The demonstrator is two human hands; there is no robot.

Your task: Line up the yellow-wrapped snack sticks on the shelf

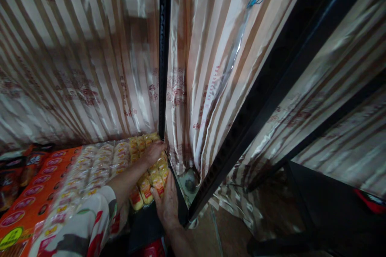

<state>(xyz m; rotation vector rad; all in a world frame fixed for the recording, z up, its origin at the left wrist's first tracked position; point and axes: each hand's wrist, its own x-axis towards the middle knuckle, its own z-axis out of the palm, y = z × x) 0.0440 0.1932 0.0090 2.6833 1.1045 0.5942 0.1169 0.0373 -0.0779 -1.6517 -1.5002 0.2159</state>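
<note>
Rows of small yellow packaged cakes (146, 186) in clear wrappers with red labels lie at the right end of a dark shelf. My left hand (155, 152) reaches across to the far corner of these rows, its fingers curled over the end packets beside the upright post. Nearer to me, my right hand (167, 202) cups the outer edge of the same rows. Its thumb lies on the front packets and its fingers run along their right side. Some of the left fingertips are hard to make out in the dim light.
Left of the cakes stand rows of pale wrapped packets (99, 160) and an orange printed pack (45, 184). Black metal posts (164, 60) frame the corner, with a thick slanted one (259, 96) at right. Striped curtain (205, 48) hangs behind. Tiled floor (220, 229) shows below.
</note>
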